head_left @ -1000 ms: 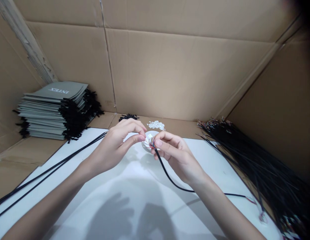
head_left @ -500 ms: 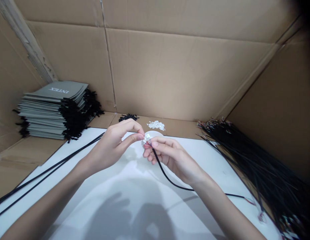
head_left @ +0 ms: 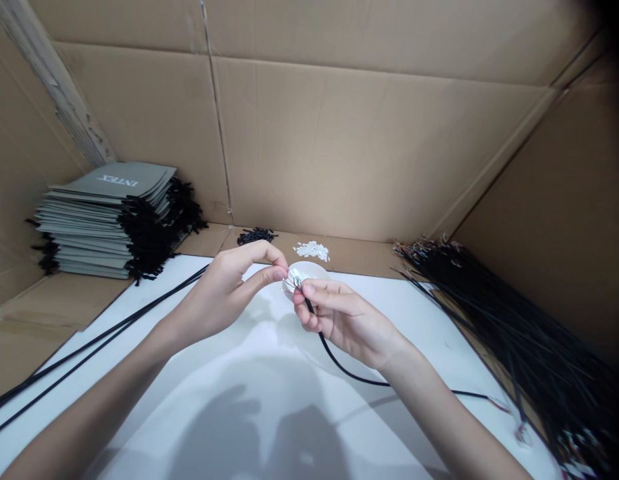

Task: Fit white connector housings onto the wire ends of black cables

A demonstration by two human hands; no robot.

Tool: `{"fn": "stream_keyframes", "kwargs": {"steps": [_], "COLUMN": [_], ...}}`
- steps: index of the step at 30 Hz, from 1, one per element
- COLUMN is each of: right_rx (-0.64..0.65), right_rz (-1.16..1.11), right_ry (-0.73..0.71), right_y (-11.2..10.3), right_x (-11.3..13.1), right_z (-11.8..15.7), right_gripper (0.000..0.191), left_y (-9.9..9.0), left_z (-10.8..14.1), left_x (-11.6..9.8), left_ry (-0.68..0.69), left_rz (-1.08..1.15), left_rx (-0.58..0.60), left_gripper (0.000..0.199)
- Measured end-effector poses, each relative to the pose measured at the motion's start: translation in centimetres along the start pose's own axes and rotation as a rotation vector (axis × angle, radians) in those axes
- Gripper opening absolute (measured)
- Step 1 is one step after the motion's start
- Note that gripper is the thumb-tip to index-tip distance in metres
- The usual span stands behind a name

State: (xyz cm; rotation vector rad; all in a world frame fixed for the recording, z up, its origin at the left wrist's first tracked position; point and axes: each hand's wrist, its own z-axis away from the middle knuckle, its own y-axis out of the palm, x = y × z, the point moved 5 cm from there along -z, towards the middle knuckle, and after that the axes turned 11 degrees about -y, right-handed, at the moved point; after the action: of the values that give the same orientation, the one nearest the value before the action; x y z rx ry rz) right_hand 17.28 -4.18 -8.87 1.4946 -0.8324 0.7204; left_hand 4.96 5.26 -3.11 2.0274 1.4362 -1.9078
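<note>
My right hand (head_left: 346, 317) is closed around the end of a black cable (head_left: 339, 363), thumb against fingers. Thin bare-looking wires (head_left: 292, 285), some reddish, fan out of that end towards the left. My left hand (head_left: 242, 283) pinches at a small white connector (head_left: 296, 273) with thumb and forefinger, right beside the wires. Whether any wire sits inside the connector is too small to tell. Behind the fingertips lies a round white dish (head_left: 316, 270), partly hidden by my right hand. From under my right forearm, the cable's other end (head_left: 482, 395) shows coloured wires.
Small black pieces (head_left: 256, 235) and small white pieces (head_left: 312, 251) lie in piles at the back. A stack of grey INTEX sheets (head_left: 89, 227) with black ties stands left. Black cables (head_left: 489, 300) are heaped right; others (head_left: 114, 327) cross the white board (head_left: 154, 413). Cardboard walls (head_left: 379, 147) surround it.
My right hand has shifted slightly right and its fingers have curled closer round the cable end. The reddish wires show less now. My left hand stays almost in place.
</note>
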Motion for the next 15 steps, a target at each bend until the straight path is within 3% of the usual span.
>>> {"fn": "stream_keyframes", "kwargs": {"steps": [8, 15], "right_rx": [0.011, 0.001], "right_rz": [0.063, 0.155], "right_ry": [0.014, -0.073], "right_y": [0.2, 0.0], "right_x": [0.1, 0.6], "right_z": [0.1, 0.1], "right_gripper": [0.02, 0.017], "left_y": [0.3, -0.8], "left_z": [-0.2, -0.1], "left_x": [0.3, 0.0], "left_ry": [-0.079, -0.096], "left_rz": [0.195, 0.147], "left_rx": [0.126, 0.034], "left_gripper": [0.017, 0.018]}}
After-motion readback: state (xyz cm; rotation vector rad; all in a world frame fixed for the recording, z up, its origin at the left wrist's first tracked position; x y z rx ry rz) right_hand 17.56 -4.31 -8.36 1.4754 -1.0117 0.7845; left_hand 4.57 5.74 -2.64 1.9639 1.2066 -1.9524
